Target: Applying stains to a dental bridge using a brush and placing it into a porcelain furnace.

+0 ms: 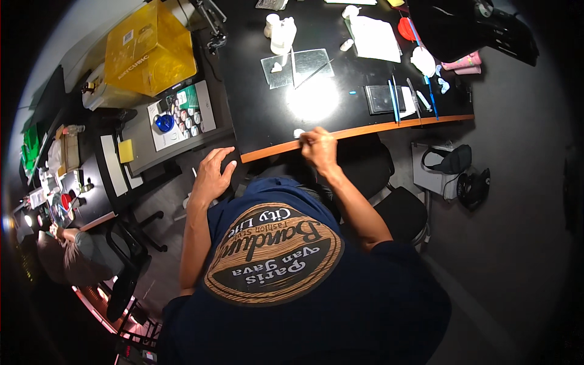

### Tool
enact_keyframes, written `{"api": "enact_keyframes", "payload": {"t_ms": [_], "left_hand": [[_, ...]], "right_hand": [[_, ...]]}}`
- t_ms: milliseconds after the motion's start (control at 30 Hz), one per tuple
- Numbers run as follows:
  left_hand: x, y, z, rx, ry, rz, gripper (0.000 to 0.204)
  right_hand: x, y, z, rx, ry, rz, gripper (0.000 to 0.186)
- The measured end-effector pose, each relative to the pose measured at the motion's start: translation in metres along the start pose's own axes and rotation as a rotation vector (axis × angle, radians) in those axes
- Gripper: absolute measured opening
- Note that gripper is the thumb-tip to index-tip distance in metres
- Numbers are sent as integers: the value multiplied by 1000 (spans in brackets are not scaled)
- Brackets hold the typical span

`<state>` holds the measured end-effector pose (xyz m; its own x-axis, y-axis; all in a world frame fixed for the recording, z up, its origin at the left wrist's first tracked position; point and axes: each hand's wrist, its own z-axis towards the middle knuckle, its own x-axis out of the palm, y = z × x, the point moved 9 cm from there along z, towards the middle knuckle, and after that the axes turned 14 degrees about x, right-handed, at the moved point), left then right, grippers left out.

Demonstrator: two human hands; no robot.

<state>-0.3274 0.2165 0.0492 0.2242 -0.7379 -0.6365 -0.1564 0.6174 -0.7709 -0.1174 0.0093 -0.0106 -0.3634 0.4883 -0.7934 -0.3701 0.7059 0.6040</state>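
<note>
At the desk's wooden front edge, my right hand (320, 148) is closed, thumb and fingers pressed together. A small white piece (298, 133) lies right by its fingertips; whether they grip it or something else is hidden. My left hand (214, 174) is off the desk's left front corner, fingers stretched out and nothing in it. Beyond the bright glare on the black desktop (255, 115) lies a clear sheet (274, 76) with a white bit (277, 67) and thin sticks on it. Behind that stands a white lumpy figure (283, 35).
To the right lie a dark flat box (378, 100), blue and dark slim tools (432, 100) and white paper (376, 39). A yellow box (149, 52) stands left, above a cart holding a blue spool (164, 123). Another person sits far left. A dark stool (401, 213) is at my right.
</note>
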Motion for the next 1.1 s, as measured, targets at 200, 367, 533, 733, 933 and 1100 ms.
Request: {"api": "enact_keyframes", "payload": {"t_ms": [200, 367, 533, 733, 933, 1100], "left_hand": [[5, 2, -29, -31, -9, -12, 34], [5, -6, -35, 39, -60, 34, 30], [-12, -1, -30, -88, -193, 23, 24], [-12, -2, -11, -84, -365, -132, 23], [24, -10, 12, -68, -411, -373, 33], [31, -20, 29, -40, -405, -361, 37]], "right_hand": [[82, 98, -32, -366, 196, 173, 18], [134, 141, -36, -534, 326, 320, 25], [131, 141, -31, -115, 566, 601, 17], [124, 110, -37, 418, 935, 1372, 16], [103, 87, -29, 627, 750, 1577, 17], [85, 83, -28, 703, 617, 1617, 19]]}}
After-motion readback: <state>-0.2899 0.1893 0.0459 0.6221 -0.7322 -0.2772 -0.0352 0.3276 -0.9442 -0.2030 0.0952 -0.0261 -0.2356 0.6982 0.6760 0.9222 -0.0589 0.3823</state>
